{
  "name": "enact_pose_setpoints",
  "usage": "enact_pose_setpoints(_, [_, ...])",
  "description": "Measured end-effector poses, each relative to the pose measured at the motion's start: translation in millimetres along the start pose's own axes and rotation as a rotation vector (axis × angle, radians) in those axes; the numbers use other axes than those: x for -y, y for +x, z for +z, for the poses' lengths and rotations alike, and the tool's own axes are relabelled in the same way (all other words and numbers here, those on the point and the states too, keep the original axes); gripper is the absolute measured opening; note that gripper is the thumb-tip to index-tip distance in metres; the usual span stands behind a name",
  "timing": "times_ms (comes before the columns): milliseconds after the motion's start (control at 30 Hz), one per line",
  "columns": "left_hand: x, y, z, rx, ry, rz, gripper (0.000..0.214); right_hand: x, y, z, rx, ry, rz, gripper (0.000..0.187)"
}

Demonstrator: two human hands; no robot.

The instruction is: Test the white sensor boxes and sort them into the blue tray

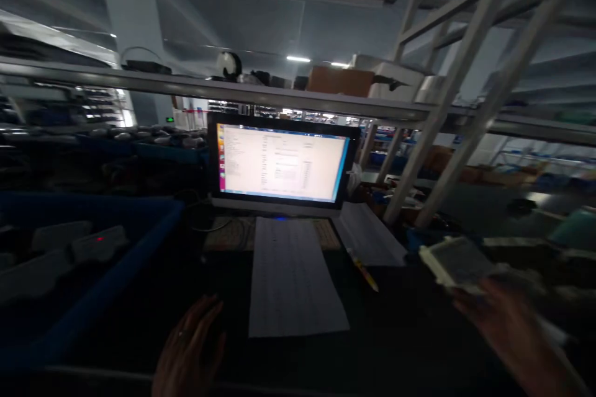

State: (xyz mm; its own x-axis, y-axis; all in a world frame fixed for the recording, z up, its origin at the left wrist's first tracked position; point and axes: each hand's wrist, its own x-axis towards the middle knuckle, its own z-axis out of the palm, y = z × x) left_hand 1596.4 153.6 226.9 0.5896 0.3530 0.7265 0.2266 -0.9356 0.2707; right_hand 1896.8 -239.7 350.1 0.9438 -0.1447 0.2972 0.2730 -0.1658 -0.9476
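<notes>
My left hand (189, 347) rests low over the dark worktop, left of a printed sheet of paper (295, 285), its fingers stretched out and nothing in them. At the right, my right hand (512, 322) is smeared by motion; its fingers close on the near edge of a pale rectangular plastic device (459, 260) with a greyer face. What the device is exactly is too blurred to tell. A yellow pen (365, 274) lies between the sheet and my right hand, close to a second sheet of paper (370, 236).
A lit monitor (284, 164) stands behind the papers. On the left, a blue bin (153, 232) holds several white devices (100, 243), one with a red light. A metal shelf (279, 96) crosses above, carrying a cardboard box (339, 80). Slanted metal posts (433, 130) rise at the right.
</notes>
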Motion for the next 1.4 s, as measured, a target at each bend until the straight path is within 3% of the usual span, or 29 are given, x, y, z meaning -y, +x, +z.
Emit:
enact_pose_setpoints(67, [-3.4,-0.3,-3.0,-0.026,-0.014,0.006,0.046,10.2,-57.8,70.1,0.159,0.302,0.342,0.048])
enact_pose_setpoints(167, [-11.3,5.0,-9.4,-0.031,-0.094,-0.005,0.052,19.8,-149.7,163.2,0.468,0.474,0.514,0.052])
enact_pose_setpoints(300, [-6.9,20.2,-20.6,0.048,-0.15,-0.068,0.074,24.4,-232.2,249.2,0.683,0.528,0.457,0.048])
enact_pose_setpoints(433, [15.4,36.7,-27.1,0.116,-0.183,-0.229,0.075,31.6,-255.0,287.7,0.674,0.372,0.151,0.047])
enact_pose_setpoints(567, [32.2,44.9,-25.0,0.149,-0.258,-0.271,0.069,41.4,-245.8,281.8,0.724,0.091,-0.189,0.043])
enact_pose_setpoints(733, [41.8,57.9,-15.0,0.278,-0.313,-0.06,0.078,38.2,-221.7,244.4,0.811,-0.072,-0.251,0.036])
enact_pose_setpoints(933, [61.9,74.8,-2.7,0.284,-0.264,0.113,0.074,28.1,-178.0,201.3,0.701,-0.015,-0.192,0.04])
enact_pose_setpoints(1133, [54.5,57.4,-4.2,0.2,-0.145,0.209,0.065,4.2,-128.4,184.6,0.471,0.059,-0.113,0.042])
enact_pose_setpoints(1300, [47.0,51.1,7.7,0.086,-0.058,0.278,0.047,-14.0,-87.7,190.3,0.259,0.372,0.136,0.046])
enact_pose_setpoints(1400, [48.5,50.5,16.6,0.042,-0.043,0.26,0.043,-21.3,-70.0,185.3,0.362,0.63,0.365,0.051])
